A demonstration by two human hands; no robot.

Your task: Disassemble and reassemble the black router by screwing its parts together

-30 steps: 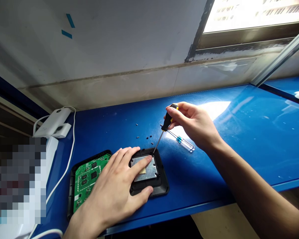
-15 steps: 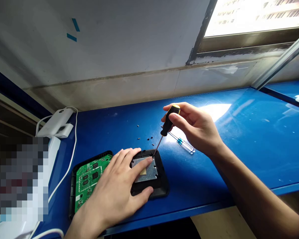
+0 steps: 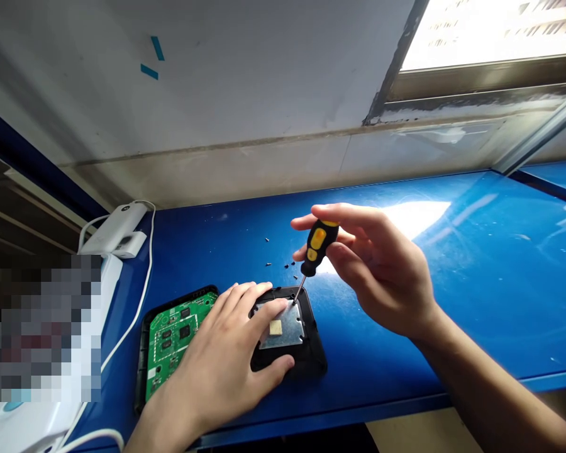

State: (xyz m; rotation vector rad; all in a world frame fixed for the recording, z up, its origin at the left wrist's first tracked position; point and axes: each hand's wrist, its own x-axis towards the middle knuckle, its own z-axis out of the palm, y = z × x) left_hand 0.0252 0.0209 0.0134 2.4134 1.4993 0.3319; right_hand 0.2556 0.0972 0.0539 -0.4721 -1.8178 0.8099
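My right hand point(image 3: 382, 270) grips a black and yellow screwdriver point(image 3: 319, 246), its tip down at the top corner of a metal plate point(image 3: 287, 330). That plate, with a small beige pad point(image 3: 275, 328) on it, lies in a black plastic casing point(image 3: 314, 352). Spread over the casing's left part is my left hand point(image 3: 231, 346), its index fingertip on the plate near the screwdriver tip. Left of it, partly covered by the hand, a green circuit board point(image 3: 174, 330) rests in another black shell point(image 3: 141, 358).
Several small screws point(image 3: 286, 265) lie on the blue table point(image 3: 207, 245) behind the casing. A white power strip point(image 3: 116, 229) and a white cable point(image 3: 146, 277) are at the left. A wall and window stand behind.
My right hand has turned the screwdriver, so its yellow grips now show. The clear-handled screwdriver is now hidden behind my right hand. The view has shifted slightly.
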